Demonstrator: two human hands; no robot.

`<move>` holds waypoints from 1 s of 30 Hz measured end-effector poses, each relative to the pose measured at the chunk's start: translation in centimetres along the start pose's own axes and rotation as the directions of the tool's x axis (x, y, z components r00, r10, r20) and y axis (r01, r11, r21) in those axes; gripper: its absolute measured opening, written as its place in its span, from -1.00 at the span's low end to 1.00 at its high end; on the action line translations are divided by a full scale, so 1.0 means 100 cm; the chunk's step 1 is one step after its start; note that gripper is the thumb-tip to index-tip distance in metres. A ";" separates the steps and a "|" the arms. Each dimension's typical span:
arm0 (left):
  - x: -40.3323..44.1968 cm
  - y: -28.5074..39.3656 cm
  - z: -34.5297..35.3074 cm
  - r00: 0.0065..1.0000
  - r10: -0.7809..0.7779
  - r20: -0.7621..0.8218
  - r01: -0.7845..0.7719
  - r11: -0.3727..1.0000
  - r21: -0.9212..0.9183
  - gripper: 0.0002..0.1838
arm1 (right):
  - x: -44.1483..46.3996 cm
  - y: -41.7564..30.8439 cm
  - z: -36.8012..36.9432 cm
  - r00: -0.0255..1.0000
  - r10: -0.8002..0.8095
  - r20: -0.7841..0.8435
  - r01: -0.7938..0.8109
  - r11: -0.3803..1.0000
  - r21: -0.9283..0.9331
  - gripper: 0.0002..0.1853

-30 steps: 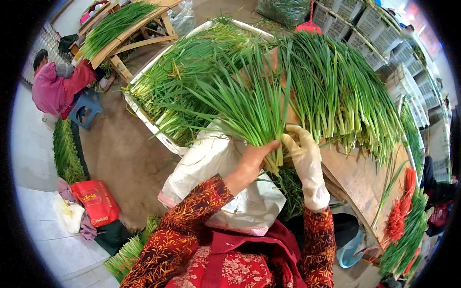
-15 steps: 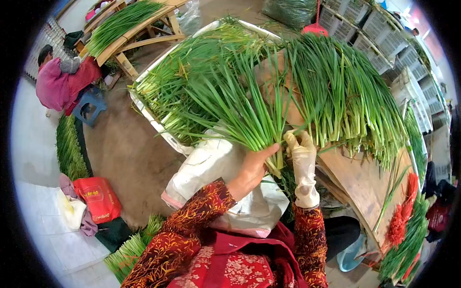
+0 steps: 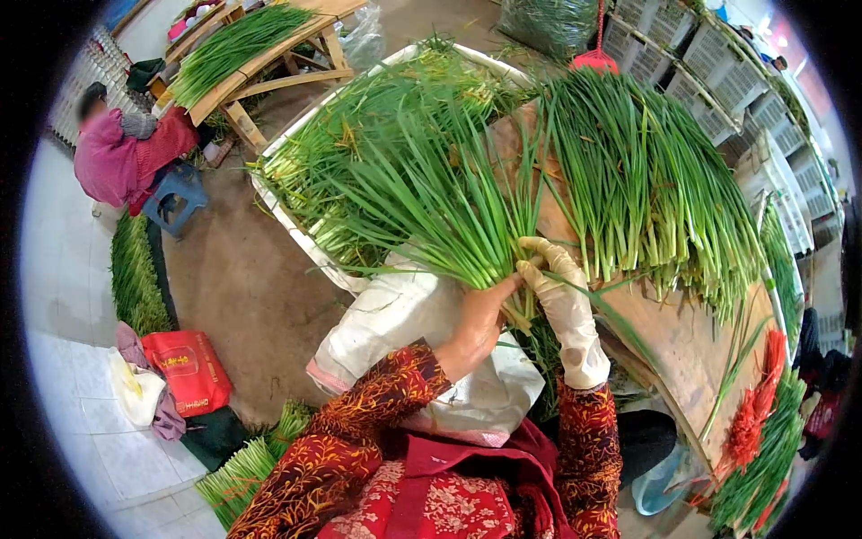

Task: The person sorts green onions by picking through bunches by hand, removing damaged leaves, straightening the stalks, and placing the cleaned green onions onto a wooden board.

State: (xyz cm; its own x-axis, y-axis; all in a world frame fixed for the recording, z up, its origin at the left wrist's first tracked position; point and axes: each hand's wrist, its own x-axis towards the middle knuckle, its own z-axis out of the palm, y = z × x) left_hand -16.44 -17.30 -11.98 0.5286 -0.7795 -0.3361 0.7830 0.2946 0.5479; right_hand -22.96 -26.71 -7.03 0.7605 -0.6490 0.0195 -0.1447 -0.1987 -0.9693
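My bare left hand (image 3: 478,325) is wrapped round the lower stems of a bunch of garlic chives (image 3: 449,211), whose leaves fan out up and to the left. My right hand (image 3: 561,292), in a pale thin glove, is closed at the right side of the bunch, thumb and forefinger pinching leaves beside the stems. A long loose leaf (image 3: 628,325) trails down to the right from behind this hand. Right of it, a thick row of garlic chives (image 3: 642,180) lies on a wooden board (image 3: 664,332). Beneath my left forearm is a white sack (image 3: 386,310).
A white-rimmed tray (image 3: 292,220) of loose chives lies ahead. Red ties (image 3: 756,409) sit at the board's right edge. Another person (image 3: 121,153) sits far left on a blue stool (image 3: 176,198), near a wooden bench (image 3: 238,76). Crates (image 3: 718,67) are stacked back right.
My right hand has moved slightly left and in against the bunch, its fingers now closed at the stems. A loose leaf now trails to its right. My left hand keeps its hold.
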 end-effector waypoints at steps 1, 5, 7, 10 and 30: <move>-0.001 0.001 0.002 1.000 0.010 -0.016 -0.010 1.000 -0.002 -0.71 | 0.004 0.008 0.001 0.997 -0.081 -0.019 0.078 0.992 -0.099 -0.65; 0.001 -0.006 0.000 0.996 0.063 -0.061 -0.063 0.998 0.001 -0.69 | 0.004 -0.001 0.000 0.998 0.039 -0.048 -0.042 0.997 -0.067 -0.64; -0.001 -0.003 0.002 0.998 0.051 -0.040 -0.049 0.998 0.035 -0.70 | 0.005 -0.003 0.001 0.996 0.048 -0.070 -0.067 0.954 -0.291 -0.64; 0.000 0.000 -0.001 1.000 0.029 -0.002 -0.029 0.998 0.064 -0.70 | 0.010 0.016 0.005 0.960 -0.239 -0.149 0.166 0.907 -0.386 -0.62; -0.005 0.022 0.004 0.960 -0.231 0.161 0.245 0.966 -0.076 -0.66 | -0.068 -0.011 -0.018 0.931 0.342 0.126 -0.311 0.566 0.763 -0.85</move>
State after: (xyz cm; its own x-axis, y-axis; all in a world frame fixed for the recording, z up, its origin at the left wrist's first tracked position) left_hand -15.12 -16.53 -10.34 0.2738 -0.9048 -0.3261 0.9113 0.1355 0.3889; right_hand -29.08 -23.40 -5.70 0.7382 -0.5800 -0.3446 0.1645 0.6500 -0.7419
